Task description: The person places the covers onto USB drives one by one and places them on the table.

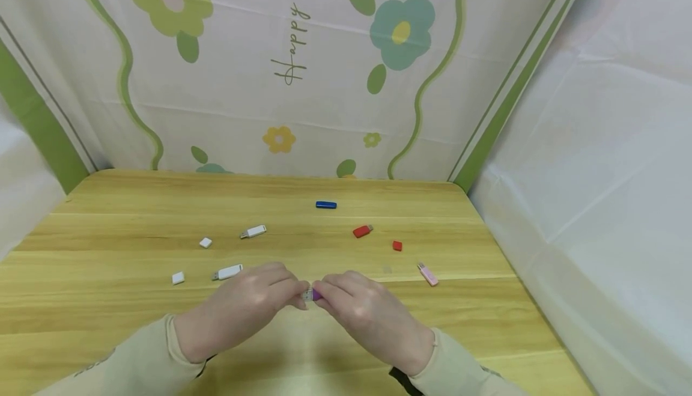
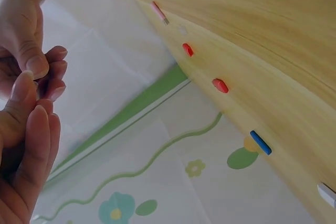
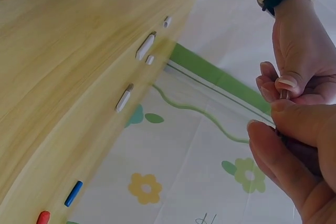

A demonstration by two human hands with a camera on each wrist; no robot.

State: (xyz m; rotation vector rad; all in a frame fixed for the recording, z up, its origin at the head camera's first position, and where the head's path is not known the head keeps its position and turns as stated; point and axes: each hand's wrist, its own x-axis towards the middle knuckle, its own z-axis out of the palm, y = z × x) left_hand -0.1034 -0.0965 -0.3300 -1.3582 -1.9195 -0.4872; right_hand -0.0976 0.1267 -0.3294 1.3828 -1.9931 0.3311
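Note:
A purple USB stick (image 1: 317, 294) is between the two hands over the near middle of the table, its metal plug pointing left. My right hand (image 1: 370, 315) pinches the purple body, most of which its fingers cover. At the plug end, the thumb and fingertips of my left hand (image 1: 245, 303) pinch the stick; whether a clear cap sits there I cannot tell. The right wrist view shows both hands (image 3: 310, 145) meeting fingertip to fingertip around the plug. Nearest the left hand lies a white USB stick (image 1: 227, 272) with its plug bare.
Farther left lie another white USB stick (image 1: 253, 231) and two white caps (image 1: 178, 277). A blue USB stick (image 1: 326, 205) lies at the back. To the right are a red USB stick (image 1: 363, 231), a red cap (image 1: 397, 246), a pink USB stick (image 1: 427, 274) and a faint clear piece (image 1: 387, 269).

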